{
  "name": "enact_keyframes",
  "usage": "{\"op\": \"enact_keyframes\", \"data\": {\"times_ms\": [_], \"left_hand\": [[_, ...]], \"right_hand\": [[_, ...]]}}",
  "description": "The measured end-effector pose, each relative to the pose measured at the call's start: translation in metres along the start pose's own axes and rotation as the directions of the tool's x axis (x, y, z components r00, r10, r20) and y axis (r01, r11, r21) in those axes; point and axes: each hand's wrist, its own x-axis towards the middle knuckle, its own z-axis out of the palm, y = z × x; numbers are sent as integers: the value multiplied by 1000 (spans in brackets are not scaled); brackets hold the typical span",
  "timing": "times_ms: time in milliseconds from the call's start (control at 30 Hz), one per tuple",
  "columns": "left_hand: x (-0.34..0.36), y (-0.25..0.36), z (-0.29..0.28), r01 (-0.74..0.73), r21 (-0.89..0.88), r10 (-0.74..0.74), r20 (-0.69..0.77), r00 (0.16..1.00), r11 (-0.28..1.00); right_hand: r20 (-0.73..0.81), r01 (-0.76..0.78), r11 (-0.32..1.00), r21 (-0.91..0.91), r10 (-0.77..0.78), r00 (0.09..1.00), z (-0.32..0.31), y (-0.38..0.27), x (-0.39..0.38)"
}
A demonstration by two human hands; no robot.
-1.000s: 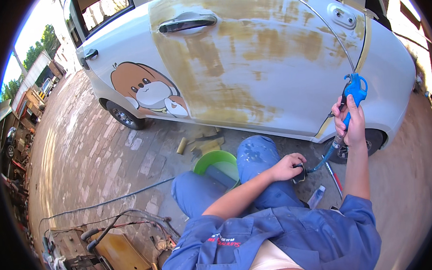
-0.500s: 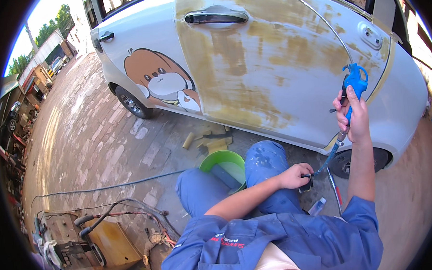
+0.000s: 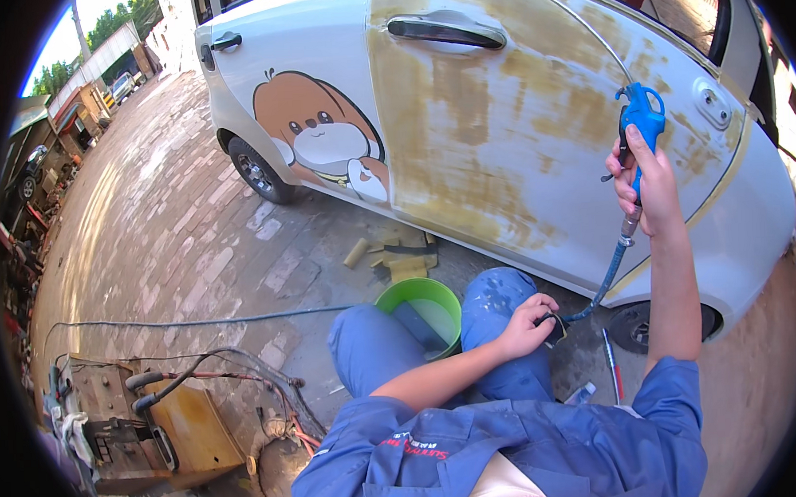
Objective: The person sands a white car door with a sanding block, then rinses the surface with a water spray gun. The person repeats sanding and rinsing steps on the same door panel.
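Note:
My right hand is raised in front of the car door, closed round the handle of a blue air blow gun. From the gun, a long thin metal nozzle tube curves up and left across the door. A blue hose hangs from its base and bends down toward my left hand. Over my knee, that hand is curled on a small black object beside the hose; its kind is unclear. The white car door has patchy yellow-brown areas.
A green basin with greyish liquid stands between my legs. Yellowish scraps lie near the sill. At left are a rusty metal machine and a dark hose across the bricks. A small bottle lies by my knee.
The view has shifted, so the car appears further right and lower. My right hand still holds the blow gun, slightly higher in the picture. My left hand keeps its curled grip near my knee.

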Motion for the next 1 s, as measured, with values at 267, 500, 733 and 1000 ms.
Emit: {"op": "enact_keyframes", "data": {"times_ms": [267,500,733,1000], "left_hand": [[-18,16,-20,-28,79,40,-157,987,996],[-21,8,-62,-52,309,157,-325,933,950],[-18,-1,-74,-14,338,157,-400,903,941],[-19,-2,-73,-9,316,144,-408,901,949]], "right_hand": [[47,11,999,-44,-9,999,30,-4,20],[58,13,998,-63,-9,998,49,-8,33],[70,-31,996,-81,37,997,56,-2,34],[95,-15,997,-80,23,995,64,-3,42]]}}
